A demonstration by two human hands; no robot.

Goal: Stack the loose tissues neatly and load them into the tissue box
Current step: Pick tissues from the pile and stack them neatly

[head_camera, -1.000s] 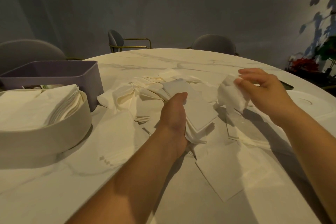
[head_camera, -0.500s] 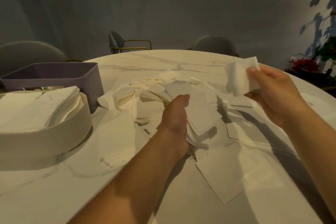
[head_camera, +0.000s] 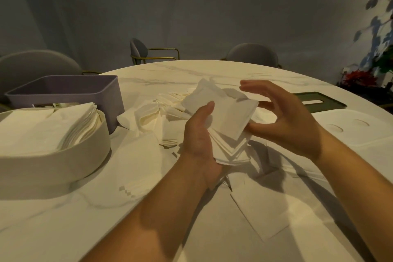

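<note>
Tissues (head_camera: 229, 117), soft white squares fanned unevenly, sit gripped in my left fingers (head_camera: 209, 106); right fingers (head_camera: 255, 87) spread loose at three o'clock.

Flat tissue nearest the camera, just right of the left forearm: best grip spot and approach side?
Probably its near corner, from above. The flat tissue lies flush on the table, so no edge offers a side grip; the near corner looks free of other sheets. Pinch it up with the right hand, which is open; the left hand holds the stack.
</note>
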